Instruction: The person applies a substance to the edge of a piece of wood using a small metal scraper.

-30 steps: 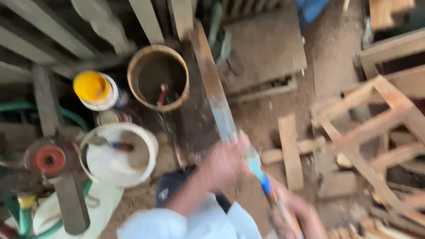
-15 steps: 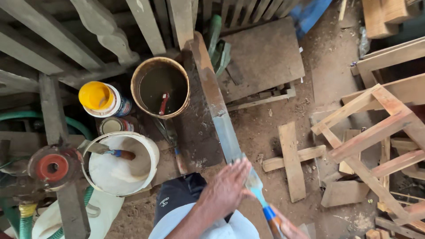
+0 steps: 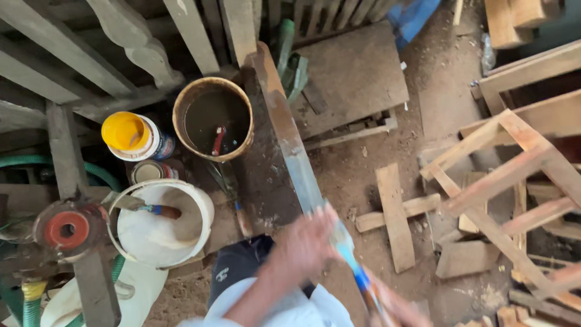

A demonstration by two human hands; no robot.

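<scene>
Blue-handled brush (image 3: 357,272), yellow-lidded can (image 3: 130,136)

Woodworking workshop: wooden frames (image 3: 502,175), offcuts (scattered) (image 3: 393,215), dirt floor (image 3: 442,103).

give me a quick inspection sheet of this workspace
surface: dirt floor, dusty, strewn with wood offcuts
job's things: long plank running away from the person, partly coated pale; blue-handled brush at its near end
clutter: brown bucket with dark liquid and a red-handled tool in it; white bucket with a scraper inside; yellow-lidded can; loose board; wooden frame
grippers: left hand on the plank, blurred; right hand gripping the brush, blurred, low in the frame
cables: green hose at left; no cables seen
surroundings: turned and flat timbers stacked at top left; flat panel; disc-shaped red part
</scene>
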